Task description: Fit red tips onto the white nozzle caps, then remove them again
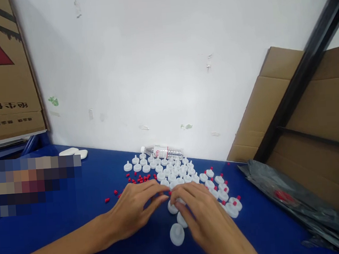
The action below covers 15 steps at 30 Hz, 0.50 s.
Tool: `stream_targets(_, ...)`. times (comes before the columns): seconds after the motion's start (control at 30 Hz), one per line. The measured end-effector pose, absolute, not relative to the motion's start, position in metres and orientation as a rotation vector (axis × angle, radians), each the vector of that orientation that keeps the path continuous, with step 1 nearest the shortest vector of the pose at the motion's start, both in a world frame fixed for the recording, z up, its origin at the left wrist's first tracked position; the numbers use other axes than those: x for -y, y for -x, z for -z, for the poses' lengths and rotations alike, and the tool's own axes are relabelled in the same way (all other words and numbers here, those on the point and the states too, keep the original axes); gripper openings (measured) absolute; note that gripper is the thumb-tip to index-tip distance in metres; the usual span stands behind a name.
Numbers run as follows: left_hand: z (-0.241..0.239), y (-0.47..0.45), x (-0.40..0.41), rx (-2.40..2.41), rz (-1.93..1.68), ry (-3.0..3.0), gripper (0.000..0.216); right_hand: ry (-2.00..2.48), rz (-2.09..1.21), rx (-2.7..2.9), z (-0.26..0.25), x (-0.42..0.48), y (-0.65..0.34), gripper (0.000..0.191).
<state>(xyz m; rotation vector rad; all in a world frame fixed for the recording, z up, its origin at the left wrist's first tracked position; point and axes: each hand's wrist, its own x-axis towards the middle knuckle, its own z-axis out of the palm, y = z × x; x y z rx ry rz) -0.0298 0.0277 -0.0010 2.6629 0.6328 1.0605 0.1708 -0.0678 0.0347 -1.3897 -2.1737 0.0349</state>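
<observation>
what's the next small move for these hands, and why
Probably seat the red cap on a white piece under the fingertips: it shows between the left hand and right hand, and white pieces at the right wear red caps while those by the bottle have bare spouts.

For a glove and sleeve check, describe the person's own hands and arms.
The left hand and right hand wear no gloves, and no rings show. Both forearms are bare where visible: no sleeves, watch or bracelet.
</observation>
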Motion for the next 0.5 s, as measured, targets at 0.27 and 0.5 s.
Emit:
stream_targets(0.27,0.003,0.035,-0.049,-1.010,-0.800,-2.859,0.021,1.733,-0.026,2.028,-0.026,0.066,-0.219,0.033)
stream_targets(0.5,0.010,0.036,-0.054,-0.986,-0.773,-2.870,0.015,1.714,-0.086,2.058,-0.011,0.070,-0.228,0.036)
